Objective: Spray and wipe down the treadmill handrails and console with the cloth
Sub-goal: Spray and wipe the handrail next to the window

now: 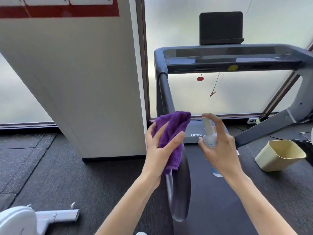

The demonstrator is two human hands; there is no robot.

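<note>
My left hand [160,150] grips a purple cloth [172,128], bunched over the treadmill's left handrail [179,192]. My right hand [221,150] holds a small clear spray bottle [210,136] just right of the cloth, with the index finger arched over its white nozzle, which faces the cloth. The dark handrail runs from below my hands up to the console [233,60]. A black tablet holder [221,28] stands on top of the console.
A white pillar [84,82] stands close to the left of the handrail. A tipped yellow bin [279,155] lies to the right of the belt [211,200]. A red safety key [200,79] and clip hang under the console. Grey exercise equipment [33,219] sits at the bottom left.
</note>
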